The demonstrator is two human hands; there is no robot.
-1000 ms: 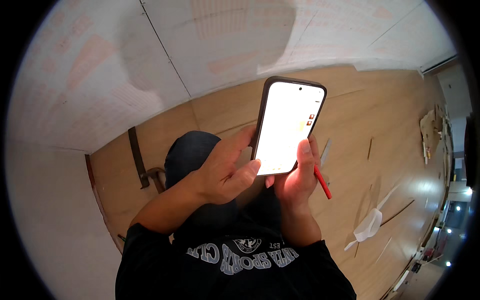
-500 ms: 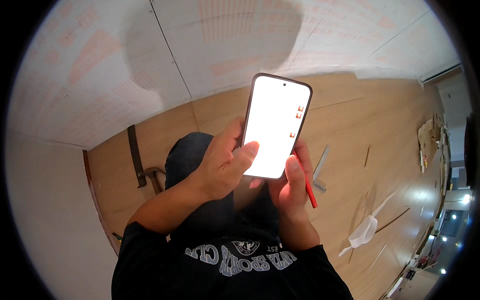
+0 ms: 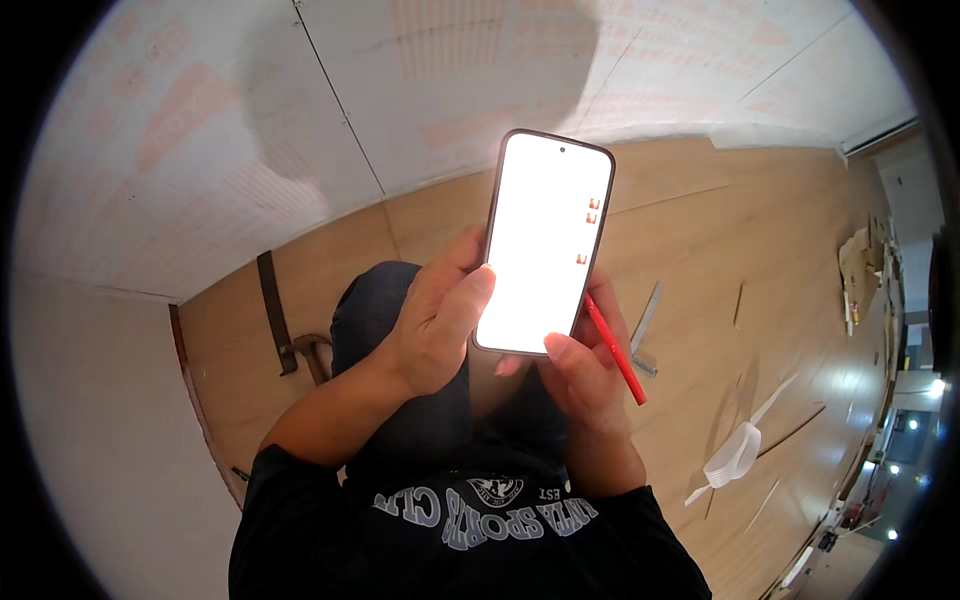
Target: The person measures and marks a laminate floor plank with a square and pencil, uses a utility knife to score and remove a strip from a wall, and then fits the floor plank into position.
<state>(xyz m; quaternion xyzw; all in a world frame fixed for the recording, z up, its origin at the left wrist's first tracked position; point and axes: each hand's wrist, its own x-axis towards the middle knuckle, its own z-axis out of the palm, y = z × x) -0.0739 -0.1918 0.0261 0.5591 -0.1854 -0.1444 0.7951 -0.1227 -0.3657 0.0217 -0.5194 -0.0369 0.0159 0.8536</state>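
Note:
A smartphone (image 3: 540,240) with a bright white screen and dark rim is held upright in front of me. My left hand (image 3: 437,320) grips its left edge, the thumb beside the screen. My right hand (image 3: 590,370) supports the lower right corner, with its thumb over the bottom of the screen. A red pencil-like stick (image 3: 616,350) is tucked in the right hand, slanting down to the right. Most of the fingers are hidden behind the phone. Below are my bent knees in dark trousers (image 3: 375,300).
On the wood-look floor (image 3: 680,260) lie a hammer (image 3: 312,355) and a dark flat bar (image 3: 270,310) at left. A metal square (image 3: 648,330), a white strap bundle (image 3: 733,457) and thin sticks lie right. Printed white wallboard (image 3: 350,90) stands ahead; cardboard debris (image 3: 857,270) lies far right.
The phone has shifted slightly up and left. My left thumb has moved off the screen to its edge, and my right thumb has come onto the screen's lower part.

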